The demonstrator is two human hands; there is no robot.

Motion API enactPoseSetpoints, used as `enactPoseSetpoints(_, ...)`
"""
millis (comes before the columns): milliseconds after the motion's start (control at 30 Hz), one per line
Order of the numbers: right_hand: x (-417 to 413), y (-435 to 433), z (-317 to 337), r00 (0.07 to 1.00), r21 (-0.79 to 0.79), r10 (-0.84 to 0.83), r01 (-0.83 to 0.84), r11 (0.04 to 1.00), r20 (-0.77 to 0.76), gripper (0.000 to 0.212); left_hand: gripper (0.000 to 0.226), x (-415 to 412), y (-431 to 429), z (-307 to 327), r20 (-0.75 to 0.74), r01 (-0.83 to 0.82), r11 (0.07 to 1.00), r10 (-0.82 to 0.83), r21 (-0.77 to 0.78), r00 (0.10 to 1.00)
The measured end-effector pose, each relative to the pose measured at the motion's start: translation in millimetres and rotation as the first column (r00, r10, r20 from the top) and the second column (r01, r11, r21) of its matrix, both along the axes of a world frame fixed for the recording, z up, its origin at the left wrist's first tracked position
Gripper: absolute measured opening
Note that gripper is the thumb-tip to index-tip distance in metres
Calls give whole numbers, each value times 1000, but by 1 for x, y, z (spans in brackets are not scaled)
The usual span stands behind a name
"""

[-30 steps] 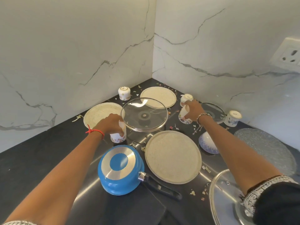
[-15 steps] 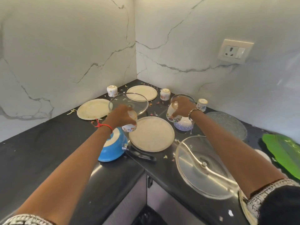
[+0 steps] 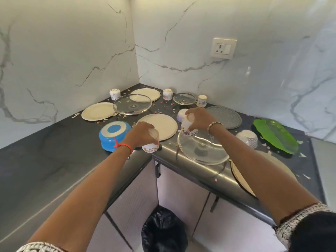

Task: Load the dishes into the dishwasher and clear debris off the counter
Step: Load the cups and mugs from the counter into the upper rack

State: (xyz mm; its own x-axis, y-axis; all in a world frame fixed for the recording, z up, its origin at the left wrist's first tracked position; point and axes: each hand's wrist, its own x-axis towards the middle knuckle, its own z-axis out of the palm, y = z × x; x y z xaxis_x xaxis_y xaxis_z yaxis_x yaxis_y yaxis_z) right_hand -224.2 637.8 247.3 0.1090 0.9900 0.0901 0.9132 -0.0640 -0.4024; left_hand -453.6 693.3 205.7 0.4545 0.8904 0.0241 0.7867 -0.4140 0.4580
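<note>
One small white ceramic cup with a floral band [image 3: 150, 146] is gripped from above in the curled fingers of the left hand [image 3: 141, 134], held just over the inner corner edge of the dark stone counter [image 3: 54, 146], near the upturned blue pan [image 3: 113, 135]. A second floral cup [image 3: 188, 127] is clasped the same way by the right hand [image 3: 199, 118], which wears a metal bracelet [image 3: 214, 124], and hangs over the far rim of the large clear glass lid [image 3: 203, 150], beside the round cream plate [image 3: 160, 125]. Pale scraps of debris [image 3: 76, 115] lie scattered across the counter on both sides of the corner.
</note>
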Motion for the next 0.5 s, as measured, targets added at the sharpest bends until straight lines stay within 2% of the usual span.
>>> enactPoseSetpoints(267,-46,-148,-36,993,-55,-101,103,993,54,66,75,-24,-131,-34,30,118,993,-117,-20,993)
enactPoseSetpoints(500,-79,-290,-82,977,-225,-212,211,951,21,66,68,-48,-256,-70,34,225,969,-222,-98,974)
